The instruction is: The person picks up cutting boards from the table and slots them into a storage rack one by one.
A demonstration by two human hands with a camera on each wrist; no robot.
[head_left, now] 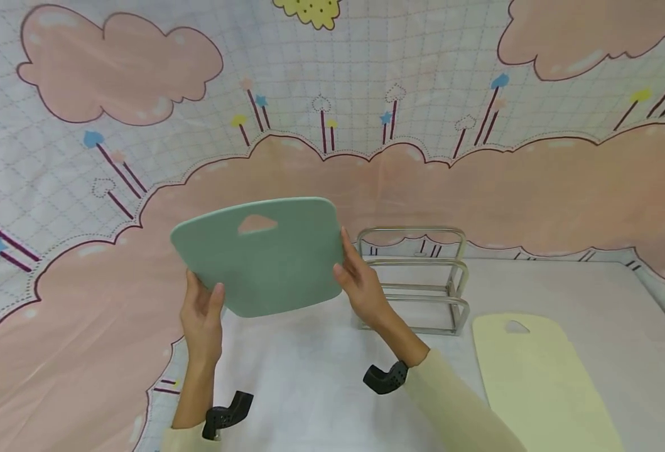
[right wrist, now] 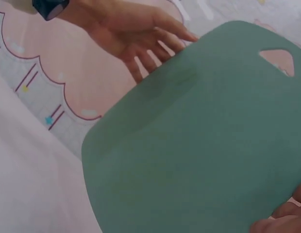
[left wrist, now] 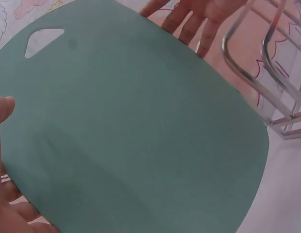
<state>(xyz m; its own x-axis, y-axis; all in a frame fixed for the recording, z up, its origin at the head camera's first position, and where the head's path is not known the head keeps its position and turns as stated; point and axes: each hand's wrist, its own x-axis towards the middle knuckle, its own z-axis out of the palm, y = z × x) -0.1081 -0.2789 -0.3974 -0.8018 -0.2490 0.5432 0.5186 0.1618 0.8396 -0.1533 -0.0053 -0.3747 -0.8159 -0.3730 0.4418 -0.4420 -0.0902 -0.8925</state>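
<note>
A green cutting board (head_left: 287,270) with a cut-out handle hole is held up in the air, tilted, between both hands. My left hand (head_left: 201,323) grips its left edge, thumb towards the near face. At the right edge my right hand (head_left: 368,298) holds it, fingers along the side and behind. The left wrist view shows the board's face (left wrist: 141,121) filling most of the frame, with fingers at two opposite edges. Seen from the right wrist, the left hand's (right wrist: 126,29) fingertips pass behind the board's edge.
A metal wire rack (head_left: 411,230) with upright loops stands on the white table (head_left: 309,376), just behind my right hand. To its right lies a pale yellow cutting board (head_left: 535,383), flat. Behind hangs a patterned cloth (head_left: 309,176) with pink clouds.
</note>
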